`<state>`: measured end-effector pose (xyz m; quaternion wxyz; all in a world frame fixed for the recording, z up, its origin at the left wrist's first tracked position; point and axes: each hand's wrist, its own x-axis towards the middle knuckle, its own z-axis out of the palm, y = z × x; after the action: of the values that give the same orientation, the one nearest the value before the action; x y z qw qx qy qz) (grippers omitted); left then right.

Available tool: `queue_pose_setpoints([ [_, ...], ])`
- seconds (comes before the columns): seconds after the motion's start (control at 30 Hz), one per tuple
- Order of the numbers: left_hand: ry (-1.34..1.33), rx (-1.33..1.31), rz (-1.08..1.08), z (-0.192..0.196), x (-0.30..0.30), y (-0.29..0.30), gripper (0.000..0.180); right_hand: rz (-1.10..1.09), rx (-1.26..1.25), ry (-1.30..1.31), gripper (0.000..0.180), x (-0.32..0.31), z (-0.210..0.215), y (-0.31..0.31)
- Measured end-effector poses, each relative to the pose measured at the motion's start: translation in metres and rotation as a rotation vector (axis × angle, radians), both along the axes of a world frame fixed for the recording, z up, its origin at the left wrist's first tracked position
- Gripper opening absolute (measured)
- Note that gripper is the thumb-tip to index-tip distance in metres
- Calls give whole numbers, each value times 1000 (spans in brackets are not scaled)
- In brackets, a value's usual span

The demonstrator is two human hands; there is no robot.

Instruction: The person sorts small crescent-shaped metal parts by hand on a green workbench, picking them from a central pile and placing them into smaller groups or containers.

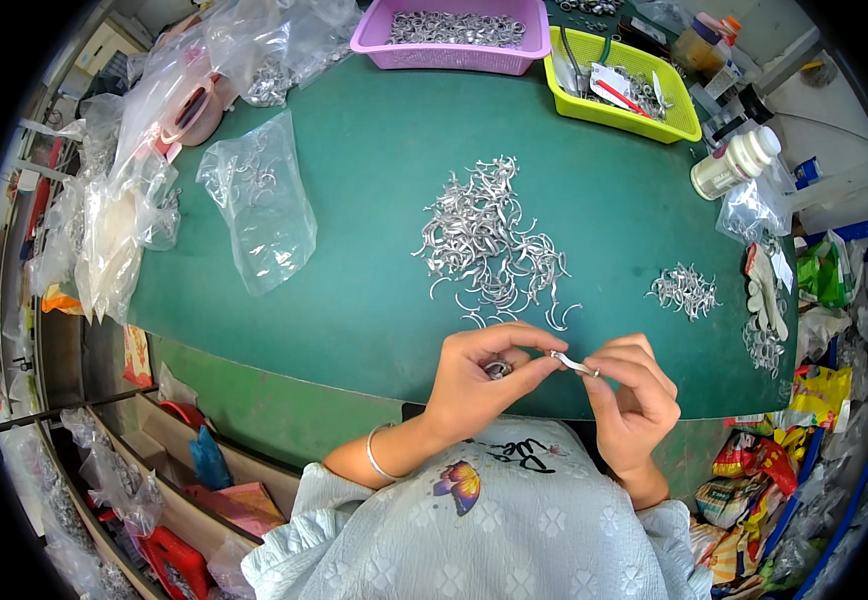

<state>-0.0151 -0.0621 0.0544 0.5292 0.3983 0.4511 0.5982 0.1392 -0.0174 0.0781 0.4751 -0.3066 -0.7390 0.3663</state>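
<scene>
Between my two hands is a small curved silver metal piece (573, 364). My left hand (474, 380) pinches one end of it between thumb and forefinger, and more silver metal pieces (497, 369) are cupped in that palm. The fingers of my right hand (639, 400) are closed on the other end. Just beyond my hands, a large loose pile of curved silver pieces (484, 235) lies on the green table (374, 230). A smaller pile of similar pieces (687, 291) sits to the right.
At the back stand a purple basket (449, 58) of metal parts and a yellow-green basket (619, 115) with pliers and parts. A clear plastic bag (264, 215) lies left. On the right are a white bottle (737, 162) and a glove (765, 290). Open drawers (134, 420) sit below left.
</scene>
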Motion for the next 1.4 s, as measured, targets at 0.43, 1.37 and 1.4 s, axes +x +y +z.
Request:
queue_pose_setpoints([
  [0.43,-140,-320,79,-27,-4,7,18,-864,-164,-169,6,124,-88,57],
  [1.37,314,-86,-215,21,-23,-3,14,-451,-230,-352,7,42,-92,63],
  [1.4,514,132,-176,49,-27,-12,10,-537,-196,-325,7,61,-95,62],
])
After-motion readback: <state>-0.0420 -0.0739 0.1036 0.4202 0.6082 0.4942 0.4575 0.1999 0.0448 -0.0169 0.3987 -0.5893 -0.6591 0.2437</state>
